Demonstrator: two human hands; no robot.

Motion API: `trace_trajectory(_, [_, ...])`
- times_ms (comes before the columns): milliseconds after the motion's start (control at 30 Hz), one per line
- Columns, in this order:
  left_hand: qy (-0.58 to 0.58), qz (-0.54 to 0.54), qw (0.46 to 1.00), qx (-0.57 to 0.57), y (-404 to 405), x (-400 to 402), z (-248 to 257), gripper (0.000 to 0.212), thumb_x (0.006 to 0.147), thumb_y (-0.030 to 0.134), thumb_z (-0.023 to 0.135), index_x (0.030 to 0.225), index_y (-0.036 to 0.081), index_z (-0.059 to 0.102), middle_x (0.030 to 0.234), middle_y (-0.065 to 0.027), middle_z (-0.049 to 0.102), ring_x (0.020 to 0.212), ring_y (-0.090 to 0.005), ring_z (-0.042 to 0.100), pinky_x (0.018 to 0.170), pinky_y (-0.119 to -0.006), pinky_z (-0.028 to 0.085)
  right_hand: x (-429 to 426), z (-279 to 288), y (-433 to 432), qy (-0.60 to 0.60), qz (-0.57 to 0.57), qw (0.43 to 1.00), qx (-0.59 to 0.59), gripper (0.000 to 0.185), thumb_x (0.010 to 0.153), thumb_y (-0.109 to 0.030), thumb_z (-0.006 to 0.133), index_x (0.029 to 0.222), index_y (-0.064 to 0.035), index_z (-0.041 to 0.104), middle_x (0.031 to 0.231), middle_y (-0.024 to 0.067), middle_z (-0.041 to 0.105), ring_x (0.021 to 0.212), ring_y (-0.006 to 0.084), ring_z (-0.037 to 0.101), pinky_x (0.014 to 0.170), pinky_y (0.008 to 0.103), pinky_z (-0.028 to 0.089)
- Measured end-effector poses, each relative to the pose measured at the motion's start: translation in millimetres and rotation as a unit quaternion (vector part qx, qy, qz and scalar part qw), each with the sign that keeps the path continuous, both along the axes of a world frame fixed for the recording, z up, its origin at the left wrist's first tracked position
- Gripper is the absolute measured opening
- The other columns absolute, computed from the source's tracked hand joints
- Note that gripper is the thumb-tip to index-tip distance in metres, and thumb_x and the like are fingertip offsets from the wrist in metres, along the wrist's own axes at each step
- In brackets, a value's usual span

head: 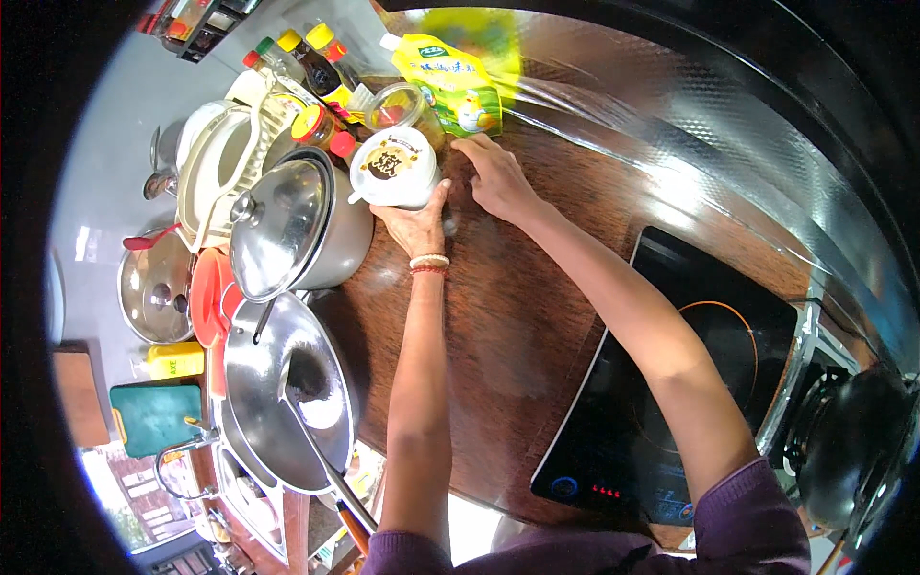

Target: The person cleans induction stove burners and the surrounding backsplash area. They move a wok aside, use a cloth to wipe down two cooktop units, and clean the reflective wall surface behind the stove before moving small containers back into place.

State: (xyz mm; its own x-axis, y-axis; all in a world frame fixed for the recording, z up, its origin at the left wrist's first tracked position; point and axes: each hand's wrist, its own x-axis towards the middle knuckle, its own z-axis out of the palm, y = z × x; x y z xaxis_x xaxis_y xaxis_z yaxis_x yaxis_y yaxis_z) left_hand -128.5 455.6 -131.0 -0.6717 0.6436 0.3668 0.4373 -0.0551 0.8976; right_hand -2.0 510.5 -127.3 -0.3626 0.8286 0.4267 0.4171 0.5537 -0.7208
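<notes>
A white plastic tub with a printed lid is in my left hand, with the thumb along its right side and the fingers partly hidden beneath it. My right hand is just to the right of the tub, index finger extended and nothing visible in its grasp. Directly beyond that hand stands a yellow-green seasoning pouch with a white spout cap. A clear round jar with reddish contents sits behind the tub. To the left is a steel pot with a lid propped on it.
Sauce bottles line the back left, beside a cream plastic basket. A steel wok holding a long-handled spatula is front left, near the sink. An induction cooker lies under my right arm on the wooden counter.
</notes>
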Motion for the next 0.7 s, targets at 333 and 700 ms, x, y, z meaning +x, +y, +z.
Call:
trace_trajectory(333, [0.020, -0.031, 0.999, 0.034, 11, -13, -8, 0.076, 0.055, 0.020, 0.083, 0.114, -0.008, 0.044, 0.107, -0.0184, 0.056, 0.095, -0.0242, 0.055, 0.086, -0.035, 0.044, -21, -25, 5, -0.221, 0.014, 0.975, 0.025, 0.040, 0.079, -0.011, 0.046, 0.119, -0.0062, 0.051, 0.131, 0.0064, 0.042, 0.121, 0.0202, 0.037, 0.095, 0.0377, 0.029])
trace_trajectory(700, [0.040, -0.058, 0.997, 0.023, -2, -23, -5, 0.075, 0.055, 0.018, 0.082, 0.115, -0.006, 0.045, 0.107, -0.0167, 0.056, 0.095, -0.0233, 0.056, 0.086, -0.034, 0.044, 14, 8, -63, -0.314, 0.212, 0.924, -0.042, 0.052, 0.079, -0.006, 0.047, 0.131, -0.0091, 0.040, 0.141, 0.0066, 0.028, 0.129, 0.0200, 0.028, 0.103, 0.0422, 0.025])
